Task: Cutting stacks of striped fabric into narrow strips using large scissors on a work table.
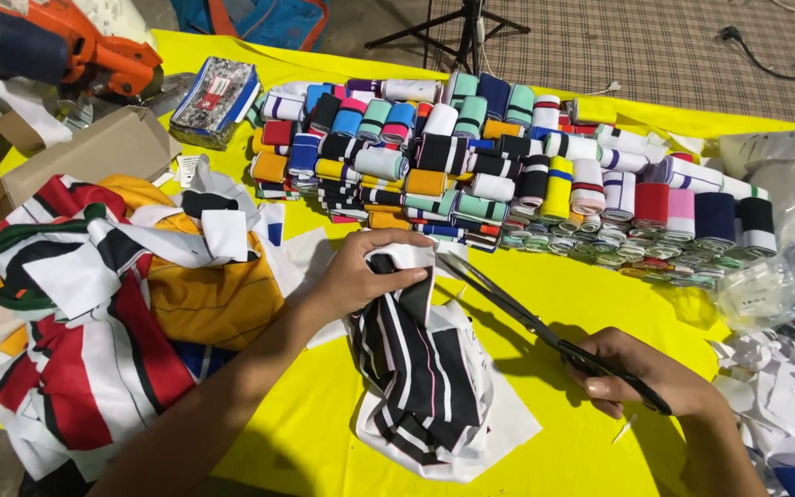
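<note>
Two hands work a black, white-striped knit fabric piece (420, 368) on the yellow tablecloth (581, 294): left hand (365, 271) pinches its upper edge, right hand (641, 373) grips long black scissors (545, 331), blades parted. Beyond the piece lie stacked folded colourful ribbed bands (508, 175).

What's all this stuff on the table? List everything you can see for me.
striped fabric piece: one, black and white, centre, under the left hand
scissors: one pair, black, open, in the right hand
rolled ribbed bands: many, mixed colours, stacked at the back
fabric heap: one, red, white, black, orange, on the left
white offcuts: many, right edge
cardboard box: one, brown, back left
clear plastic bags: several, right
tablecloth: one, yellow
tripod: one, black, on the floor behind
left hand: pinching the fabric
right hand: gripping the scissors
</note>
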